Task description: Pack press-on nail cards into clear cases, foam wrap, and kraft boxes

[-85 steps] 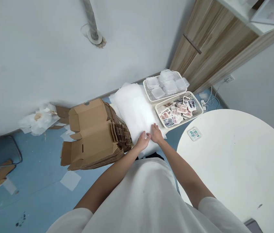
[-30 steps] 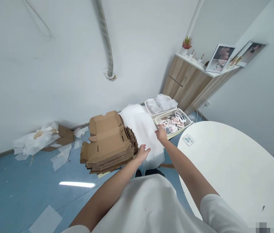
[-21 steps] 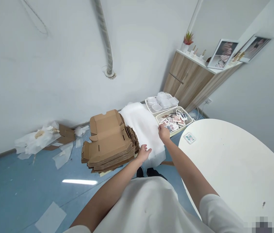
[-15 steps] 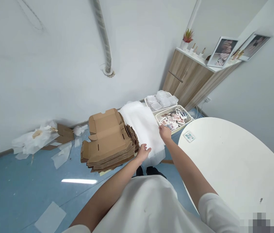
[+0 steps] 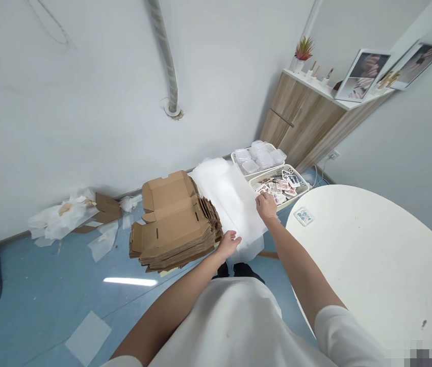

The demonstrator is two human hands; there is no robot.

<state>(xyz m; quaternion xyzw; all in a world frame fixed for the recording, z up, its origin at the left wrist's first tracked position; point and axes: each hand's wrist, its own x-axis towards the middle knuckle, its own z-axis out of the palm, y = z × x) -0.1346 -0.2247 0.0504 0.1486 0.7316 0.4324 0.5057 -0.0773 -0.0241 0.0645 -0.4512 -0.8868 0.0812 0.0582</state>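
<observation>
A pile of thin white packing sheets [image 5: 221, 191] lies between the cardboard and the baskets. My right hand [image 5: 266, 205] is closed at the pile's right edge, its fingers pinching the top sheet. Lower down, near the left edge of the pile, my left hand [image 5: 229, 244] rests with thumb and fingers apart. Just left of it stands a thick stack of flattened brown cardboard boxes [image 5: 177, 219]. Beyond my right hand is a cream basket [image 5: 303, 189] of small printed cards. Behind that, another basket [image 5: 234, 159] holds clear plastic boxes.
To the right is a round white table [image 5: 361, 244] with a small clear case [image 5: 303, 216] near its edge. A wooden cabinet [image 5: 296, 117] stands in the corner. Torn wrapping [image 5: 53, 219] and a loose white sheet [image 5: 88, 337] lie on the blue floor.
The view has shifted slightly, so most things sit a little further right. The top sheet's right edge has shifted with my right hand; my left hand stays by the left edge.
</observation>
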